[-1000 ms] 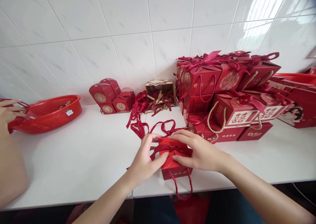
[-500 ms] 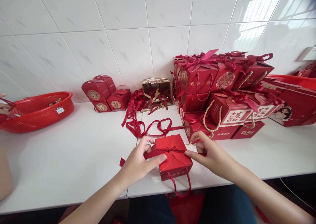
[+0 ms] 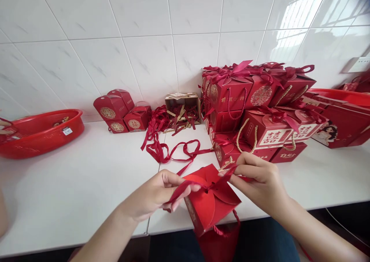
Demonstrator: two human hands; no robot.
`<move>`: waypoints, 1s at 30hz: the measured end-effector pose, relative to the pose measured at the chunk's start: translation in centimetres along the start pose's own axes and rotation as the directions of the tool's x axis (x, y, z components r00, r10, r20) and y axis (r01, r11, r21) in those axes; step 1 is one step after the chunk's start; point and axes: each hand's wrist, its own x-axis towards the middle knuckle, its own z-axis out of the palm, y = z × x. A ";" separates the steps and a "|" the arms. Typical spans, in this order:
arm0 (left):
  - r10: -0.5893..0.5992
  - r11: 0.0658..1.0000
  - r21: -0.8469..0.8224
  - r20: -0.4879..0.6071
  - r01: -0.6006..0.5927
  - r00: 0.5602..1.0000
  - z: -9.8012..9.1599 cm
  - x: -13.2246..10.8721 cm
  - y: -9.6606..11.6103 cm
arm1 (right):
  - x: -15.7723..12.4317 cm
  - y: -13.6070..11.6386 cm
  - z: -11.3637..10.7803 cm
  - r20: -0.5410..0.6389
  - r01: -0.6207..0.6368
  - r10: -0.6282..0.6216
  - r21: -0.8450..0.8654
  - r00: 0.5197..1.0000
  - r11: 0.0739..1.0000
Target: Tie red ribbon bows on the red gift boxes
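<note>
A red gift box point(image 3: 211, 204) with petal-like top flaps sits turned and tilted at the table's front edge. A dark red ribbon point(image 3: 222, 182) is crossed over the middle of its top. My left hand point(image 3: 157, 194) is closed on one ribbon end left of the box, the ribbon running over its fingers. On the other side, my right hand point(image 3: 257, 177) pinches the opposite end between thumb and fingers, just above the box's right corner. The box's red cord handle point(image 3: 224, 231) hangs over the table edge.
Finished boxes with bows point(image 3: 234, 92) are stacked at the right. Behind my hands lie loose ribbons point(image 3: 162, 150) and an open carton point(image 3: 185, 108) of ribbon pieces. Several small red boxes point(image 3: 115, 110) stand by the wall. A red basin point(image 3: 43, 133) is at the left, with another person's fingers point(image 3: 5, 130) beside it.
The box has turned, tilted and come nearer the table edge. Both hands have lifted the ribbon ends off its top; the left hand has moved from resting on the box to gripping the ribbon.
</note>
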 end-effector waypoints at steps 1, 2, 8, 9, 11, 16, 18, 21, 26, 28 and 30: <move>0.055 0.998 -0.007 -0.098 -0.056 0.994 1.0 -0.1 0.0 | 0.2 -0.2 0.1 0.038 -0.053 0.050 0.085 0.998 0.995; 0.120 0.993 0.022 -0.190 -0.117 0.974 1.9 -0.1 -0.2 | 0.4 -0.5 0.1 0.107 -0.125 0.108 0.163 0.988 0.979; 0.561 0.767 0.548 -0.321 -0.333 0.763 5.5 1.0 -1.7 | 1.1 -1.9 1.1 0.450 -0.527 0.386 0.246 0.806 0.813; 0.613 0.715 0.607 -0.302 -0.348 0.730 5.7 1.3 -2.0 | 1.1 -2.0 1.4 0.456 -0.545 0.408 0.222 0.791 0.809; 0.693 0.624 0.689 -0.271 -0.368 0.668 6.0 1.6 -2.5 | 1.1 -2.1 1.9 0.457 -0.568 0.441 0.184 0.772 0.802; 0.769 0.524 0.738 -0.196 -0.425 0.609 5.6 2.0 -3.4 | 1.7 -2.0 1.8 0.491 -0.568 0.432 0.166 0.757 0.806; 0.787 0.487 0.727 -0.125 -0.484 0.604 5.0 2.0 -3.5 | 2.1 -1.9 1.5 0.530 -0.545 0.390 0.169 0.753 0.821; 0.736 0.492 0.681 0.006 -0.542 0.676 3.9 2.0 -2.8 | 2.6 -1.5 1.1 0.594 -0.485 0.319 0.140 0.739 0.863; 0.595 0.595 0.621 0.086 -0.510 0.799 2.6 2.4 -1.1 | 3.3 -0.9 0.7 0.680 -0.415 0.240 0.103 0.692 0.904; 0.594 0.602 0.612 0.085 -0.512 0.800 2.5 2.8 -0.8 | 3.5 -0.7 0.7 0.707 -0.382 0.202 0.104 0.678 0.918; 0.584 0.626 0.608 0.050 -0.488 0.810 2.4 3.1 -0.7 | 3.6 -0.6 0.6 0.730 -0.370 0.192 0.089 0.656 0.925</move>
